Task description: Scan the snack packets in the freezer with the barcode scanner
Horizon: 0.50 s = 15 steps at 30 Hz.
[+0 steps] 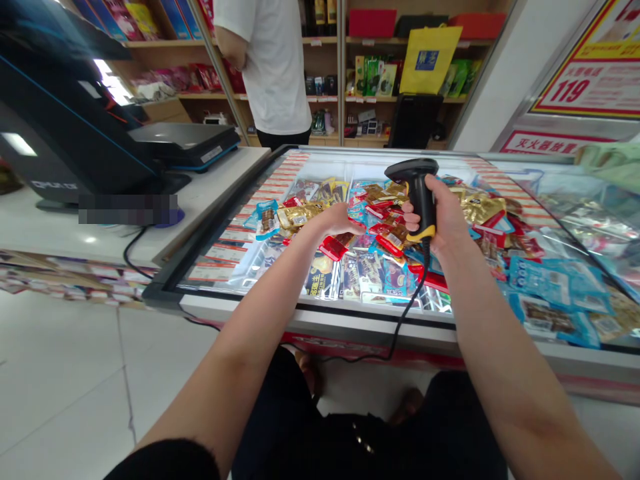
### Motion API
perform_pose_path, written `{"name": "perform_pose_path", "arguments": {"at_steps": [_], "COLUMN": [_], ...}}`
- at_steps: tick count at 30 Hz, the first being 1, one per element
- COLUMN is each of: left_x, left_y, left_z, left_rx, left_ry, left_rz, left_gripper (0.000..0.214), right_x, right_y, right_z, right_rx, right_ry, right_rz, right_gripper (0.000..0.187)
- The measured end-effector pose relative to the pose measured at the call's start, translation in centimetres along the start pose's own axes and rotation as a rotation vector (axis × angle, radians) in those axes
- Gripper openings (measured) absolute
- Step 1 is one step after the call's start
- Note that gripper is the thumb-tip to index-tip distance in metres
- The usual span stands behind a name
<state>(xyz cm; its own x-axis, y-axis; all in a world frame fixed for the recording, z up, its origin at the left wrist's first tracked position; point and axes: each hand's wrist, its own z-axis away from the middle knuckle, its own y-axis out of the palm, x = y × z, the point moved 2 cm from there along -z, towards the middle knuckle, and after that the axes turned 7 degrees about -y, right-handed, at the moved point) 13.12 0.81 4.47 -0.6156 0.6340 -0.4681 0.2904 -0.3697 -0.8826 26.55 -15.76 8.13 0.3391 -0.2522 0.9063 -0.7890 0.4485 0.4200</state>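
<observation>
My right hand (pixel 447 220) is wrapped round the handle of a black and yellow barcode scanner (pixel 419 193), held upright over the glass lid of a chest freezer (pixel 320 310). The scanner's black cord (pixel 405 313) hangs down over the freezer's front edge. My left hand (pixel 336 221) reaches over the heap of snack packets (pixel 380 233) on the lid, its fingers closed on a red packet (pixel 334 248). Gold, red and blue packets lie all about both hands.
A white counter (pixel 45 233) at the left carries a black point-of-sale terminal (pixel 65 133) and a scale (pixel 185 143). A person in a white shirt (pixel 275 67) stands behind the freezer before wooden shelves (pixel 390 100). Blue packets (pixel 555 293) lie at the right.
</observation>
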Motion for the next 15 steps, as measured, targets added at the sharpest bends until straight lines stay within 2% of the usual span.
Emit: {"name": "perform_pose_path", "arguments": {"at_steps": [4,7,9,13,15], "left_x": [0.6,0.4,0.5,1.5,2.2], "left_y": [-1.2,-1.2,-1.1,-2.0,-2.5], "left_z": [1.7,2.4,2.3,1.2,0.8], "left_rx": [0.102,0.120,0.078,-0.118,-0.155], "left_ry": [-0.036,-0.052,-0.072,-0.103,-0.103], "left_rz": [-0.215,-0.245,-0.163,0.090,0.226], "left_gripper": [0.069,0.065,0.060,0.047,0.038], "right_x": [-0.5,-0.9,-1.1,-1.3,-1.4], "right_y": [0.4,0.7,0.8,0.9,1.0], "right_z": [0.1,0.2,0.2,0.1,0.1], "right_rx": [0.017,0.031,0.041,0.063,0.068], "right_ry": [0.022,0.022,0.030,0.060,0.072], "right_rz": [0.014,0.000,-0.008,0.008,0.008], "right_gripper": [0.039,0.037,0.037,0.038,0.038]}}
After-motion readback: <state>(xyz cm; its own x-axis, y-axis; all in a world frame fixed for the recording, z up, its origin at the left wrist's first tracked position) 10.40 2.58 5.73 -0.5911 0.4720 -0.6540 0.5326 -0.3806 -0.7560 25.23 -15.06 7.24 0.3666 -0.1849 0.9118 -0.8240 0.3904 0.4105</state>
